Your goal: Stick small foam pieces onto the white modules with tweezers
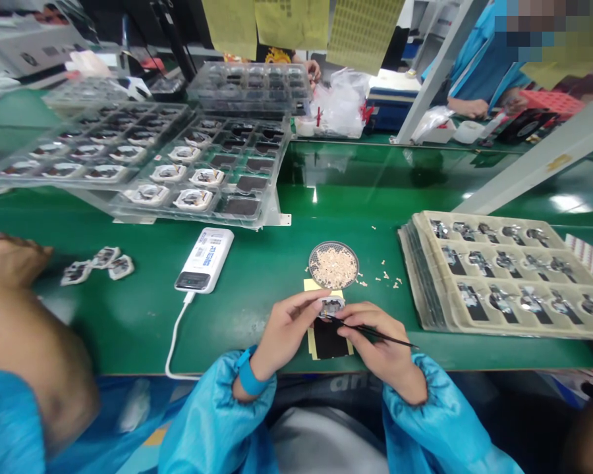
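Observation:
Between the fingers of my left hand (287, 322) is a small white casing (332, 304) with electronic parts inside. My right hand (383, 339) grips black tweezers (383, 336), their tip at the casing's lower edge. Under both hands lies a black pad (330, 340) on yellow paper (312, 342). Just beyond the casing stands a round dish (334, 264) full of tiny beige pieces. A few more such pieces (386, 276) are scattered to its right. What the tweezer tip touches is too small to make out.
Clear trays (197, 171) of white casings stand on a raised rack at the back left. A cabled white power bank (205, 260) and several loose casings (99, 264) lie left. Stacked beige trays (518, 276) of parts are right. A co-worker's arm (29, 349) rests at far left.

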Tool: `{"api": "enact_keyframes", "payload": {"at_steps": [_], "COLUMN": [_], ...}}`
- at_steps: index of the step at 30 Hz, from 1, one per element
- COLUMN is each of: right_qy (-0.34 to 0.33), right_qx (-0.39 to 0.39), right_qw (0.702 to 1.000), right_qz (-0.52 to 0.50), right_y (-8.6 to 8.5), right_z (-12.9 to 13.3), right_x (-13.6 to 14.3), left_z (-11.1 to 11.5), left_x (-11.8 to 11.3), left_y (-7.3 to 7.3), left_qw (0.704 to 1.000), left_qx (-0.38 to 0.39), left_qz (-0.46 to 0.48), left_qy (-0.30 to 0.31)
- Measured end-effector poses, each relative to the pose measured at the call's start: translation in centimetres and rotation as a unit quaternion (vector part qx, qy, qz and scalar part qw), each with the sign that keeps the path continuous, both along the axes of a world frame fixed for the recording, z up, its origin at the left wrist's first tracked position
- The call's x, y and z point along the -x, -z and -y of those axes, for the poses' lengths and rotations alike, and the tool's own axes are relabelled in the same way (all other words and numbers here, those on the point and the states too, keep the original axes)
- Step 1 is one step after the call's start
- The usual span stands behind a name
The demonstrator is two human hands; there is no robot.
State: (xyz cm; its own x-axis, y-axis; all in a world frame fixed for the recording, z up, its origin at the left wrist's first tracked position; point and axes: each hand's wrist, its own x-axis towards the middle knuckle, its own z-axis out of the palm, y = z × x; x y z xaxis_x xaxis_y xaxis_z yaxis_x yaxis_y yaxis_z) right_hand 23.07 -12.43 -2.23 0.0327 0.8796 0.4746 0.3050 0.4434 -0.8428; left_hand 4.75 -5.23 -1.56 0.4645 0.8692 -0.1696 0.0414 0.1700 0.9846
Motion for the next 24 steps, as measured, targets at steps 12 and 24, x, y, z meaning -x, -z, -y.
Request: {"api": "enact_keyframes", "payload": {"at_steps": [12, 24], "right_qy": [-0.007, 0.037], "right_qx": [0.016, 0.035], "right_qw": [1.0, 0.998], "right_qz": [-0.007, -0.039], "right_y": [0.4, -1.5], "right_z": [-0.3, 3.0], "right_x": [-0.1, -0.3], "left_z": [0.3, 1.0], "left_x": [0.2, -1.2], "left_y": [-0.2, 0.7], "left_qw": [0.995, 0.998], "left_qx": [-0.075, -0.023], "left_qz": [-0.057, -0.044], "left_qy": [0.021, -0.034]}}
